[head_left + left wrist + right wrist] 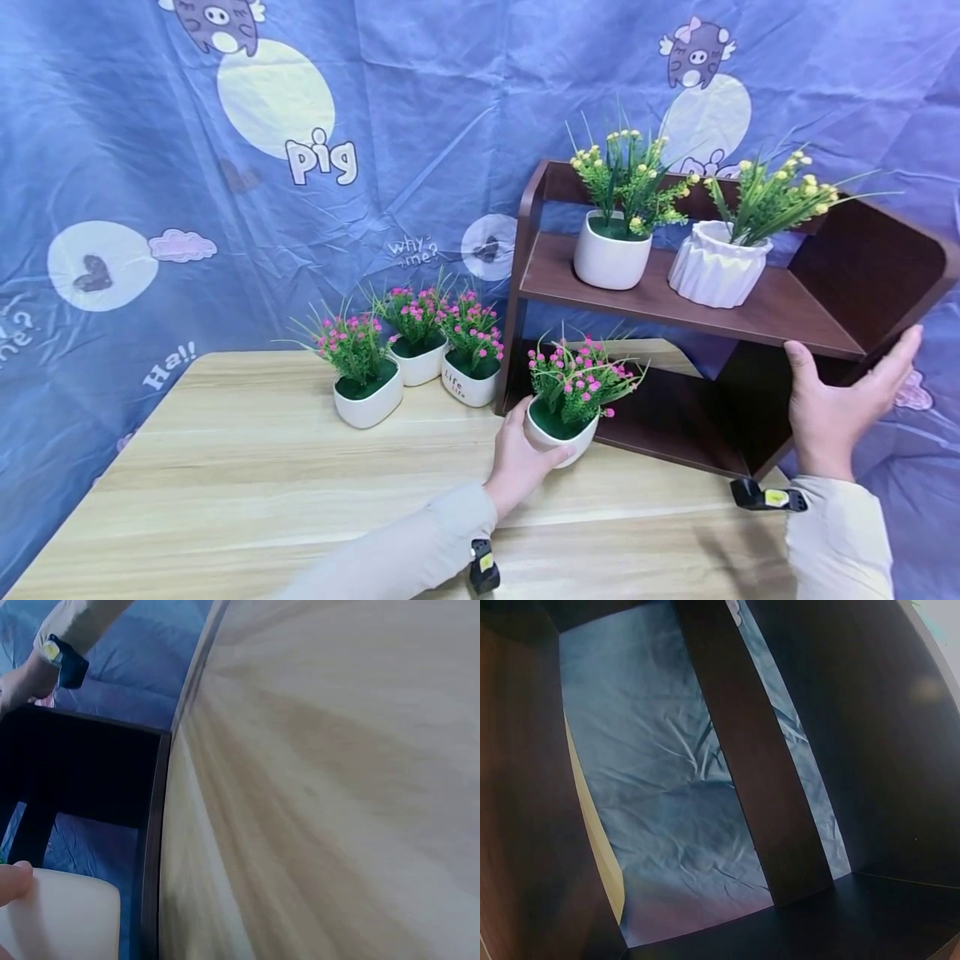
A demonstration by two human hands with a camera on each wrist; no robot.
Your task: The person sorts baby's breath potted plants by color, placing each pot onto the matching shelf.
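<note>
Pot [471,387] w/ "Life"; bkdrop [420,100] "pig", "why me?", "Ha!!"

The left grip [525,458] is curled, the right grip [840,412] splayed.

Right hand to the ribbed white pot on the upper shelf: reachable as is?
Probably yes: the right hand touches the rack, whose front is open, and nothing visible stands before the ribbed white pot.

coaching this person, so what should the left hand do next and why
Probably ease the pink-flowered pot onto the lower shelf: the left hand holds it in front, while the right hand holds the rack.
</note>
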